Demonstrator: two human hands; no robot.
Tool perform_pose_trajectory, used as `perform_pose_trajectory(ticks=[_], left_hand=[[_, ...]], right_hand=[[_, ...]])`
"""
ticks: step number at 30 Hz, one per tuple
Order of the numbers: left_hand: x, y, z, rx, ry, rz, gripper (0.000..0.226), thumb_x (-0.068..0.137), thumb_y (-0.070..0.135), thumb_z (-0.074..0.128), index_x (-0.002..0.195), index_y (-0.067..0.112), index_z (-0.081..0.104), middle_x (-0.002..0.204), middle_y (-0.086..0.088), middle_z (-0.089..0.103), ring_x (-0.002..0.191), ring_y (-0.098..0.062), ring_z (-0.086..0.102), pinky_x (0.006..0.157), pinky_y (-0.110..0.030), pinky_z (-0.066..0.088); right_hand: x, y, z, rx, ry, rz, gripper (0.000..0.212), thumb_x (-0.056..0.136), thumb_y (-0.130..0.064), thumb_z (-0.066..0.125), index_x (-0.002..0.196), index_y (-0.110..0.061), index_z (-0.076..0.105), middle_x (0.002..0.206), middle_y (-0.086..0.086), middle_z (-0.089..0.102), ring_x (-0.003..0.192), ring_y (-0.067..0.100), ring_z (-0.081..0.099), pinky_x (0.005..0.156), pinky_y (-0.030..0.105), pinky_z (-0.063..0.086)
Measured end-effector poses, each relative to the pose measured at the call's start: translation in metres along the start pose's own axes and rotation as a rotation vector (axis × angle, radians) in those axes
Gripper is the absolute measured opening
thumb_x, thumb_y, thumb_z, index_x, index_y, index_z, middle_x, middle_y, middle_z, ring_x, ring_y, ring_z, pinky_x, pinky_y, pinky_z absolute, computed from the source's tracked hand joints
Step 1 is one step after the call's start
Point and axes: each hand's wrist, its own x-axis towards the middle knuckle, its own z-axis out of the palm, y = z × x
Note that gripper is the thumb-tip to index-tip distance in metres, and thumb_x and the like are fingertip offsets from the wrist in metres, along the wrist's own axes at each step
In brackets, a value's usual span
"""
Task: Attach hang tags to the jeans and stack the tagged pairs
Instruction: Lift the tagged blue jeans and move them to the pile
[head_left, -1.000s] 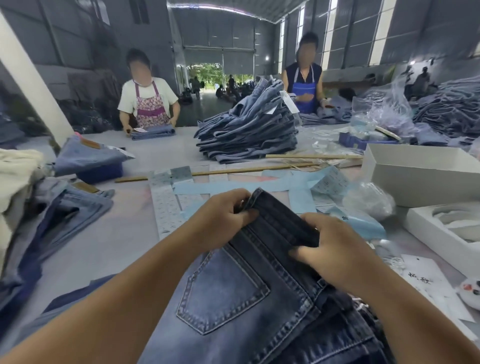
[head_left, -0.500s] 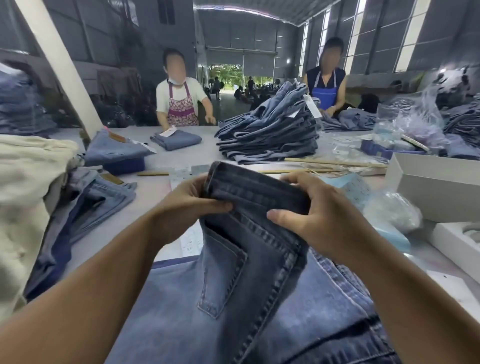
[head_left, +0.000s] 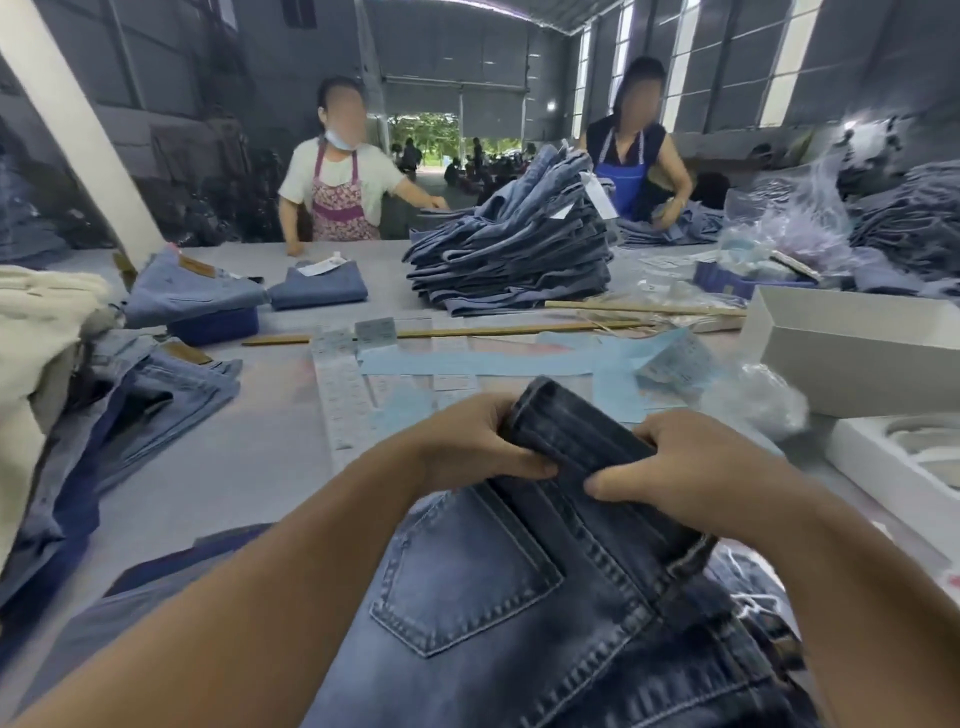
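Now gripping the dark jeans (head_left: 519, 613) at lower centre of the frame: left hand (head_left: 467, 441) and right hand (head_left: 691, 462) both curled round the raised waistband fold, thumbs pressed on the near side. Likely readying the waistband for tagging; no tag on it yet. Next: free one hand, fetch a hang tag, then add to the tagged stack (head_left: 514, 254) at upper centre.
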Motion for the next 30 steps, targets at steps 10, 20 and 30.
perform_pose_trajectory(ticks=[10,20,30], left_hand=[[0.032,-0.02,0.034,0.198,-0.158,-0.085,0.043,0.071,0.025,0.085,0.103,0.041,0.061,0.097,0.019,0.071,0.094,-0.003,0.067,0.086,-0.027,0.053],[0.02,-0.028,0.024,0.051,-0.025,-0.099,0.07,0.065,0.024,0.09,0.124,0.03,0.053,0.116,0.011,0.068,0.109,-0.006,0.064,0.1,-0.033,0.05],[-0.014,-0.007,-0.015,-0.187,0.083,-0.007,0.033,0.063,0.006,0.081,0.089,0.025,0.081,0.1,-0.002,0.077,0.094,-0.015,0.073,0.079,-0.019,0.054]], right_hand=[[-0.001,0.032,0.022,-0.101,-0.021,0.015,0.027,0.067,-0.038,0.072,0.085,-0.027,0.055,0.081,-0.005,0.063,0.072,0.013,0.063,0.06,0.031,0.052],[0.005,0.019,0.024,-0.083,0.121,-0.319,0.029,0.072,-0.005,0.067,0.067,-0.023,0.045,0.066,-0.004,0.055,0.062,0.014,0.053,0.052,0.027,0.037],[0.004,-0.01,0.015,0.151,0.279,-0.541,0.025,0.075,-0.01,0.078,0.072,-0.022,0.056,0.06,-0.007,0.056,0.056,0.005,0.051,0.049,0.017,0.037]])
